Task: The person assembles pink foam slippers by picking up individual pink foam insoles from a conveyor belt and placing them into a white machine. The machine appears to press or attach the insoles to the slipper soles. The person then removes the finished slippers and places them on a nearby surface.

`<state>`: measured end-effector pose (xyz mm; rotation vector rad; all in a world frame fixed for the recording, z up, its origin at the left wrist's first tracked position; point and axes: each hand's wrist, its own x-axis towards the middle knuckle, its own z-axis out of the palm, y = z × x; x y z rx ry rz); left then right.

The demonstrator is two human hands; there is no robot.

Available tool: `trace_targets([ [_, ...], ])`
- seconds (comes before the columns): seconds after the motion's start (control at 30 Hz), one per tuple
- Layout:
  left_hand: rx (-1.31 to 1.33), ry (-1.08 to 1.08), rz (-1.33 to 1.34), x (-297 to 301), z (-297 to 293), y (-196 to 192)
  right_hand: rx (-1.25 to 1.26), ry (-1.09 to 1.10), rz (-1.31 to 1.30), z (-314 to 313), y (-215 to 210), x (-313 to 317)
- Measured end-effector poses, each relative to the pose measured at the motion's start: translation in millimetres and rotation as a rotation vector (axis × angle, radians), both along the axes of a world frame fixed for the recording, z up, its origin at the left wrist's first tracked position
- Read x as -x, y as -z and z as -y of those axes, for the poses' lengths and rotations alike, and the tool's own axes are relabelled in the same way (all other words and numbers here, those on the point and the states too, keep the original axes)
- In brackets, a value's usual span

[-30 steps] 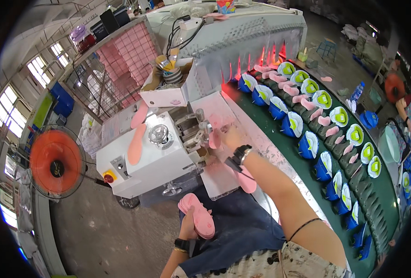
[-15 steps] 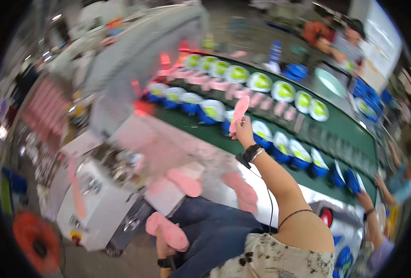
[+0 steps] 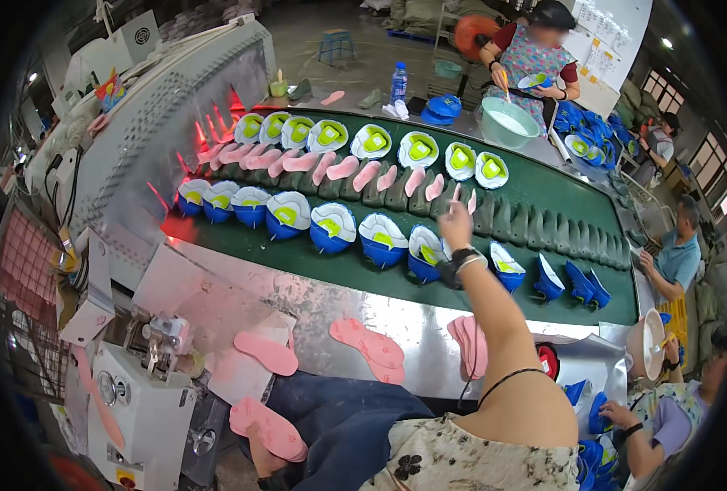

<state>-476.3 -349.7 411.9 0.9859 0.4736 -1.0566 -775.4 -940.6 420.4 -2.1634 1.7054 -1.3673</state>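
My right hand [image 3: 455, 225] reaches over the green conveyor belt [image 3: 314, 260]. Its fingers are closed around a pink insole [image 3: 457, 195], seen nearly edge-on above the row of dark shoe soles [image 3: 534, 225]. Other pink insoles [image 3: 343, 168] lie on the soles to the left. Low in the view, beside my leg, my left hand [image 3: 259, 450] grips a small stack of pink insoles [image 3: 272, 427]; its fingers are partly hidden beneath. Blue shoe uppers [image 3: 333, 227] with white linings stand in a row nearest to me, close to my right wrist.
Pink insole piles [image 3: 369, 348] lie on the metal ledge [image 3: 257, 254]. A grey machine [image 3: 183, 98] with red glowing light stands at the belt's left end. Across the belt a co-worker [image 3: 535, 61] holds a brush over a green basin [image 3: 509, 123]. Other people work at right.
My right hand has brought the insole down to the row of soles. The view has turned, so the belt sits further left. My left hand still holds its stack.
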Motion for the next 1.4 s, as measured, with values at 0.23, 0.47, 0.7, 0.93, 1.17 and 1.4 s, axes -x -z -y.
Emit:
trace_targets([
  [0.23,-0.130,0.248,0.753,4,4,-13,-0.718,-1.238,-0.330,-321,-48,-224],
  [0.47,-0.083,0.004,0.337,-15,4,-60,-0.955,-1.336,-0.013,-401,-5,-273],
  [0.7,0.065,-0.118,0.113,4,-39,-29,-0.940,-1.119,-0.007,-358,-12,-401],
  [0.93,0.063,-0.033,0.144,2,-38,-37,-0.623,-1.227,-0.091,-327,-14,-448],
  [1.17,0.018,-0.129,0.072,8,-56,-12,-0.116,-1.026,-0.284,-320,-57,-430],
  [1.4,-0.085,-0.151,0.175,13,-57,-47,-0.844,-0.977,0.100,-335,-8,-494],
])
